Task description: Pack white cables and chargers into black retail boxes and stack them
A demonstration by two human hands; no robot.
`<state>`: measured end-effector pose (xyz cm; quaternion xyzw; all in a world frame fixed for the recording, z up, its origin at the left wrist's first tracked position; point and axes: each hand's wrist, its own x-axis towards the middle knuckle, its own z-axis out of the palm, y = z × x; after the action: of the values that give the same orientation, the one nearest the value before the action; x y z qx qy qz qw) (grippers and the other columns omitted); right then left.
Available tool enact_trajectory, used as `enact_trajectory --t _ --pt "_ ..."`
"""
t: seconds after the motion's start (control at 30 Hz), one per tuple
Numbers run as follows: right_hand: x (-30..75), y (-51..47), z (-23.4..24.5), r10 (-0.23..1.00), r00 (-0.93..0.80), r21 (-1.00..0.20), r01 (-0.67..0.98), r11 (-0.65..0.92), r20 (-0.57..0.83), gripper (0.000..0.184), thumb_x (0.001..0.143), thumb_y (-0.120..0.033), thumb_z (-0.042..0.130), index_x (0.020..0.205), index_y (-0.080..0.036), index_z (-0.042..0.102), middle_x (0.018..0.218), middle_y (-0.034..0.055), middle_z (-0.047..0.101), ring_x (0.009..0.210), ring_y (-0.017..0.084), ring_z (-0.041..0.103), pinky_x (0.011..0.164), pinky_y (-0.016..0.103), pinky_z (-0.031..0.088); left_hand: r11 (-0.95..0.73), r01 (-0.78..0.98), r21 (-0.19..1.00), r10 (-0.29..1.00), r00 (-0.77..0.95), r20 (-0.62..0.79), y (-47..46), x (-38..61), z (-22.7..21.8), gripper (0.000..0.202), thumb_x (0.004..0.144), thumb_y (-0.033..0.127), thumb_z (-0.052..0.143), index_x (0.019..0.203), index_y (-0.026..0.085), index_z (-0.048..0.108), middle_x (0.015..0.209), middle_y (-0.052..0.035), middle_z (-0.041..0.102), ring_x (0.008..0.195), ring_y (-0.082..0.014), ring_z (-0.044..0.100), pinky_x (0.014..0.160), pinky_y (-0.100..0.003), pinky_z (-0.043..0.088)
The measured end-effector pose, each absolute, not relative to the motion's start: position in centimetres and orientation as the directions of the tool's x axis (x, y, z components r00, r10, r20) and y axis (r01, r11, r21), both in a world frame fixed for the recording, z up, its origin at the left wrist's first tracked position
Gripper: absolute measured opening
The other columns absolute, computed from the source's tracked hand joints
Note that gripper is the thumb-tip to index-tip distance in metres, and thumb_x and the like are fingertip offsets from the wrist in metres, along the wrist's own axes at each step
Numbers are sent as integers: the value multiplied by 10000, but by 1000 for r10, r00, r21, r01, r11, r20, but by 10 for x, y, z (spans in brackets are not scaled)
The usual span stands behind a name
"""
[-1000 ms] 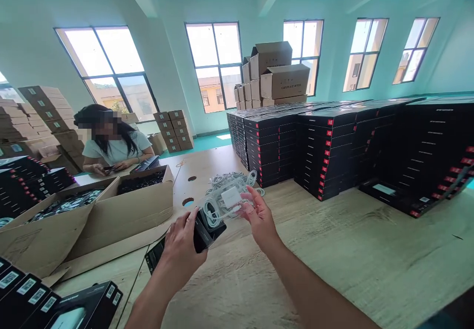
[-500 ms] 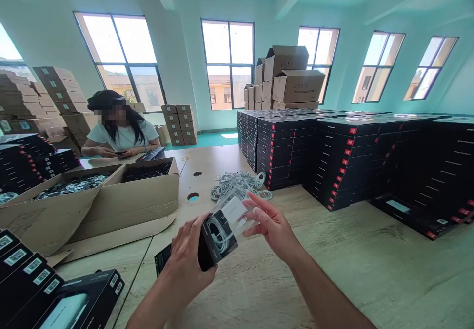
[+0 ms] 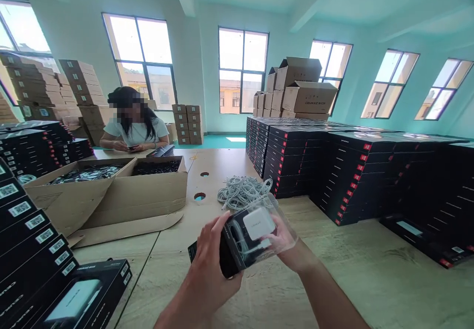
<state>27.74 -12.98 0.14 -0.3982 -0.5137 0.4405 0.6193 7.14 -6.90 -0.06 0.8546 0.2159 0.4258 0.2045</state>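
Observation:
My left hand [image 3: 207, 270] grips a black product box [image 3: 229, 255] from its left side, low in the middle of the view. My right hand [image 3: 285, 242] holds a clear plastic tray [image 3: 268, 228] carrying a white charger [image 3: 259, 223] and a coiled white cable. The tray's left end sits partly inside the box's open end. Just beyond my hands a heap of coiled white cables [image 3: 242, 191] lies on the wooden table [image 3: 363, 279].
An open cardboard carton [image 3: 122, 196] full of parts stands left. Black boxes lie at the near left [image 3: 74, 299] and tall stacks [image 3: 333, 171] fill the right. A seated person [image 3: 135, 127] works across the table. Brown cartons [image 3: 303, 90] are piled by the windows.
The clear tray with charger and cable has gone from held apart above the box to slid partly into its open end. My hands came closer together and lower in view.

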Motion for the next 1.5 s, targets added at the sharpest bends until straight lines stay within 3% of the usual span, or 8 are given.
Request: enact_trajectory --t 0.27,0.47,0.6,0.7,0.97,1.2,1.33,1.5 --pt "263 -128 14 677 437 -805 347 481 592 223 956 -376 618 1044 -243 774 1069 70 783 962 232 724 840 337 585 -468 18 883 822 376 428 -72 93 -32 1214 608 212 840 1584 327 127 1563 -155 358 1430 -406 385 1172 -650 297" --pt "261 -129 16 519 308 -591 573 567 797 176 969 -229 592 990 -263 763 1006 45 789 968 202 736 877 316 580 -573 -158 805 690 438 577 -57 76 -22 910 884 239 635 1587 414 84 1552 -110 364 1438 -322 413 1190 -605 315" --pt "253 -135 24 504 201 -516 584 627 840 201 962 -181 593 1013 -267 767 1028 54 782 953 198 738 831 306 584 -701 -230 675 568 393 723 -55 67 7 967 890 210 643 1579 487 23 1694 -56 90 1547 -326 222 1206 -613 287" --pt "246 -140 27 560 189 -560 548 622 807 207 959 -201 604 1014 -289 784 1041 61 783 945 218 738 822 332 583 -776 -141 614 506 443 740 -56 59 29 847 876 197 658 1553 457 220 1711 -23 -27 1570 -342 122 1199 -607 312" --pt "249 -131 6 638 445 -777 384 498 629 167 972 -342 603 1062 -282 731 1076 69 767 999 243 711 856 356 567 -810 70 583 490 626 606 -50 61 15 381 867 148 618 1219 293 618 1641 -92 277 1468 -338 392 1152 -533 433" --pt "260 -128 -5 663 364 -753 397 525 654 79 907 -315 700 950 -253 675 1239 100 698 1130 255 668 910 366 542 -786 66 615 589 384 711 -42 70 -14 509 887 207 659 1326 310 422 1490 -124 437 1253 -252 604 935 -418 607" --pt "262 -128 -3 662 292 -696 518 497 690 64 907 -272 684 884 -248 738 1267 113 692 1165 275 655 1005 429 503 -803 139 580 575 439 690 -40 65 -12 236 918 252 631 1144 270 567 1427 -113 531 1196 -254 635 934 -421 602" --pt "256 -133 0 660 335 -736 390 553 673 109 872 -274 738 884 -268 630 1106 63 733 1088 252 671 971 419 516 -731 13 683 612 455 647 -43 60 -4 43 965 254 551 985 240 587 1339 -109 643 1224 -242 639 1020 -422 559"
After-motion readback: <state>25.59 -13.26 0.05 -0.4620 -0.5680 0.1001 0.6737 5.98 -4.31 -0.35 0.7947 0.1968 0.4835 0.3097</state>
